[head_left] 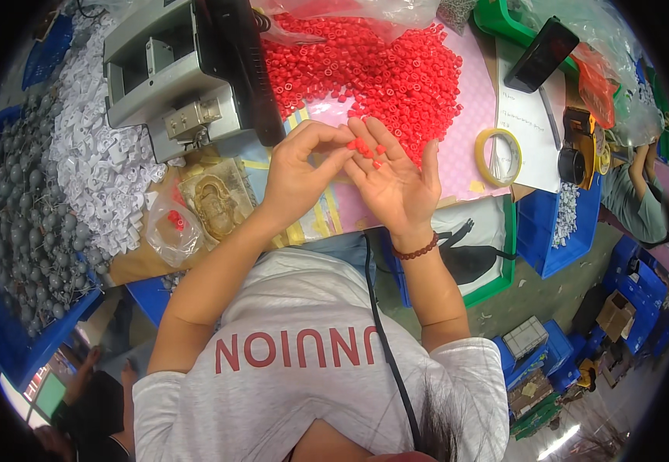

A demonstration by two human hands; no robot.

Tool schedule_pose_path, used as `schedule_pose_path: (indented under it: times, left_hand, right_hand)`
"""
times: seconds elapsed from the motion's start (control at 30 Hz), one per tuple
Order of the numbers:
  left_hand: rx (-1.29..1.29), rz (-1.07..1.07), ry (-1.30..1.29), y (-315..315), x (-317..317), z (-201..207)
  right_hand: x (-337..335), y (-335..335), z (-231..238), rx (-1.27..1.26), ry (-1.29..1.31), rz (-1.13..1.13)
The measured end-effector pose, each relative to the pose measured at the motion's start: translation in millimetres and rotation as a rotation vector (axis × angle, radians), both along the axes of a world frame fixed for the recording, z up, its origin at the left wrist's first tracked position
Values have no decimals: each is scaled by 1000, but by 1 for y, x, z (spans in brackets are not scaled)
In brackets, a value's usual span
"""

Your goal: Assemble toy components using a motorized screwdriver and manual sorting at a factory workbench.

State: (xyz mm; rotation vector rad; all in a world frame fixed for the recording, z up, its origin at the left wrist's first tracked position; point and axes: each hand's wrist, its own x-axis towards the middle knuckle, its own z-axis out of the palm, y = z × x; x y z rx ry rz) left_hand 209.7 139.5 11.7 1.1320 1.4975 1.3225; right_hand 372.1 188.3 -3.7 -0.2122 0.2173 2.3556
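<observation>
My right hand [397, 189], a beaded bracelet at its wrist, is turned palm up with its fingers stretched out. Several small red plastic parts [363, 148] lie loose on those fingers. Thumb and index finger of my left hand [301, 171] meet in a pinch right beside them, with what looks like one red part between the tips. Just beyond both hands, a large heap of the same ring-like red parts [419, 85] spreads over a pink sheet [469, 146] on the table.
A metal-and-black bench machine [196, 69] stands at the left. White plastic parts [95, 138] and a blue bin of grey round-headed parts [26, 208] lie further left. A clear bag [174, 227] holds some red parts. Tape roll [497, 157], paper and phone [542, 54] are right.
</observation>
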Motion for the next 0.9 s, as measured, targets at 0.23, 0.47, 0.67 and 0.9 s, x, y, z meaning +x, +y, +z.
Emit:
schedule_pose_path:
  times: [0.23, 0.47, 0.67, 0.9]
  left_hand:
    - [1, 34, 64, -3, -1, 2]
    - [-25, 33, 90, -4, -2, 3]
    - [-71, 66, 63, -4, -2, 5]
    - [-41, 63, 38, -7, -3, 3]
  right_hand:
    - [-4, -2, 1, 22, -39, 9]
    - [-7, -2, 1, -2, -73, 19]
    - [-8, -2, 2, -82, -43, 12]
    - [-7, -2, 0, -125, 49, 13]
